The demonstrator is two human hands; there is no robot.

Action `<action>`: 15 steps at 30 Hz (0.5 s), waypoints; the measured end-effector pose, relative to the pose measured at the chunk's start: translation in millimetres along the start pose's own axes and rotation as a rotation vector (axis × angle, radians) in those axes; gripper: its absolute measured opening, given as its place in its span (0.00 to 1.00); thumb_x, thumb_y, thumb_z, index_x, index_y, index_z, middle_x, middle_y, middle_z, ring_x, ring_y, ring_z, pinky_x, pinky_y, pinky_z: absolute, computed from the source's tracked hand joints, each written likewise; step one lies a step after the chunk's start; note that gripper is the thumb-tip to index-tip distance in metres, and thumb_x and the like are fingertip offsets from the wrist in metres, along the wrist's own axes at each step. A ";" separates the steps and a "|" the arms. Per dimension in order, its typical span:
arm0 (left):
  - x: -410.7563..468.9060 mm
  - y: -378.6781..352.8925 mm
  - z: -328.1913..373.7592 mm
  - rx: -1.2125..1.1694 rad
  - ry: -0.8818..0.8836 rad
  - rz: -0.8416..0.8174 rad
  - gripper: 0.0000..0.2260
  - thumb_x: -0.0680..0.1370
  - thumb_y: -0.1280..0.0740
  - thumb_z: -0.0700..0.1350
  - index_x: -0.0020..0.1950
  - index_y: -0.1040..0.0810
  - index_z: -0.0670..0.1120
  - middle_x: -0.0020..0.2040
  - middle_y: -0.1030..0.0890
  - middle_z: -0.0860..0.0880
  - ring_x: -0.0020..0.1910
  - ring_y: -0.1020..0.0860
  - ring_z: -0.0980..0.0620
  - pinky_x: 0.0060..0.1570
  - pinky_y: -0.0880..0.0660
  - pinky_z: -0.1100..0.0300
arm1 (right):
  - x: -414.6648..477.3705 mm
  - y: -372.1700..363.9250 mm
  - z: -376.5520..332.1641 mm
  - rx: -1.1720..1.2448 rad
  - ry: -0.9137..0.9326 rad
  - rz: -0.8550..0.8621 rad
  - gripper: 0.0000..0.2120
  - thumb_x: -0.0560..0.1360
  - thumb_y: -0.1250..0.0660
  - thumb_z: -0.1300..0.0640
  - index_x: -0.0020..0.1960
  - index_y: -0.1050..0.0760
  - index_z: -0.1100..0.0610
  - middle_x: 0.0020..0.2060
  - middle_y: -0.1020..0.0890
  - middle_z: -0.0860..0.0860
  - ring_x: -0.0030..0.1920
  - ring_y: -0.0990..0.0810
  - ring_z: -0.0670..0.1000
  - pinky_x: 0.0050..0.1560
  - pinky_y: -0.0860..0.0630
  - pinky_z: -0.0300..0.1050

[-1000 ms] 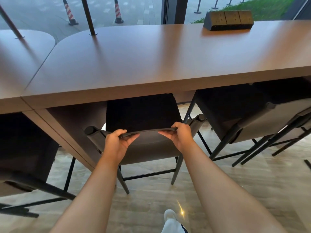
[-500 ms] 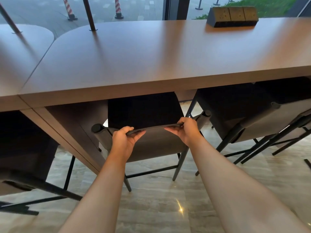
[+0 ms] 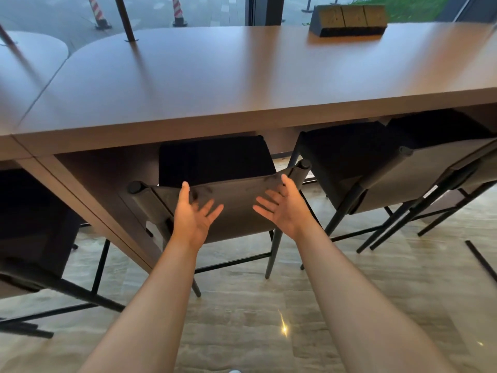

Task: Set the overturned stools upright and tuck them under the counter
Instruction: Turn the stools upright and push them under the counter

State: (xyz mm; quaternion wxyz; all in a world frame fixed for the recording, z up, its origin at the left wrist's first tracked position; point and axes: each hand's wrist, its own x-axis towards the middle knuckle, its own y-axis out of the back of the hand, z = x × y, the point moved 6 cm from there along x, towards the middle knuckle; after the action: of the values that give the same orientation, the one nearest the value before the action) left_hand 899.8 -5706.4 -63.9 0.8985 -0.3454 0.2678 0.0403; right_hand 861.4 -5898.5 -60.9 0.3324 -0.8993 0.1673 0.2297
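Observation:
A dark stool with a grey fabric backrest (image 3: pixel 236 195) stands upright, its black seat pushed under the brown counter (image 3: pixel 242 84). My left hand (image 3: pixel 193 214) hovers just in front of the backrest, fingers spread, holding nothing. My right hand (image 3: pixel 282 208) is likewise open, palm turned inward, close to the backrest's right side near its post. Neither hand grips the stool. Another stool (image 3: pixel 376 173) stands upright under the counter to the right, and a third stool (image 3: pixel 32 238) is partly visible at the left.
A dark power-socket box (image 3: pixel 349 20) sits on the counter's far right. A counter support panel (image 3: pixel 107 200) drops to the floor left of the middle stool. Thin black stool legs (image 3: pixel 430 219) splay across the pale floor. Striped cones (image 3: pixel 178 12) stand outside the window.
Both hands have let go of the top edge of the backrest and opened, drawing back slightly. The stool sits a little further under the counter.

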 end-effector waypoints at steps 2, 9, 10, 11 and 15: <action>-14.0 -8.9 -8.9 0.034 0.006 -0.019 0.30 0.80 0.39 0.56 0.79 0.48 0.53 0.76 0.39 0.42 0.70 0.31 0.38 0.61 0.27 0.41 | -18.0 10.5 -3.3 0.007 0.020 -0.025 0.32 0.80 0.41 0.43 0.79 0.46 0.55 0.73 0.34 0.59 0.67 0.28 0.62 0.62 0.25 0.58; -81.4 -47.4 -42.1 0.194 -0.024 -0.214 0.26 0.82 0.45 0.57 0.77 0.40 0.46 0.71 0.29 0.44 0.64 0.25 0.43 0.59 0.25 0.46 | -101.3 80.0 -23.6 0.080 0.099 0.053 0.26 0.82 0.45 0.45 0.74 0.36 0.60 0.64 0.23 0.60 0.62 0.22 0.61 0.64 0.26 0.59; -93.2 -54.6 -50.8 0.204 -0.018 -0.238 0.26 0.82 0.45 0.57 0.77 0.39 0.46 0.69 0.27 0.44 0.64 0.24 0.44 0.59 0.25 0.47 | -116.1 95.2 -27.7 0.094 0.116 0.067 0.26 0.82 0.45 0.44 0.73 0.35 0.60 0.63 0.22 0.60 0.61 0.22 0.61 0.63 0.26 0.58; -102.7 -60.3 -58.4 0.214 -0.014 -0.256 0.26 0.82 0.46 0.57 0.76 0.38 0.46 0.68 0.25 0.45 0.63 0.23 0.44 0.59 0.24 0.47 | -128.8 108.3 -30.9 0.108 0.130 0.078 0.26 0.82 0.45 0.44 0.73 0.34 0.60 0.63 0.22 0.60 0.61 0.21 0.60 0.63 0.25 0.58; -150.5 -91.5 -99.8 0.251 0.020 -0.342 0.25 0.82 0.46 0.57 0.75 0.36 0.45 0.64 0.21 0.45 0.60 0.21 0.44 0.58 0.24 0.48 | -185.8 162.6 -46.6 0.169 0.196 0.106 0.26 0.82 0.45 0.44 0.72 0.34 0.61 0.61 0.20 0.60 0.60 0.20 0.60 0.60 0.24 0.56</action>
State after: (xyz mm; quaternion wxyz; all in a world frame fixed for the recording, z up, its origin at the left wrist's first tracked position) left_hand 749.7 -5823.0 5.9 0.9256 -0.2715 0.2172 -0.1497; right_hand 646.0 -6020.0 -16.8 0.3765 -0.8761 0.2651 0.1429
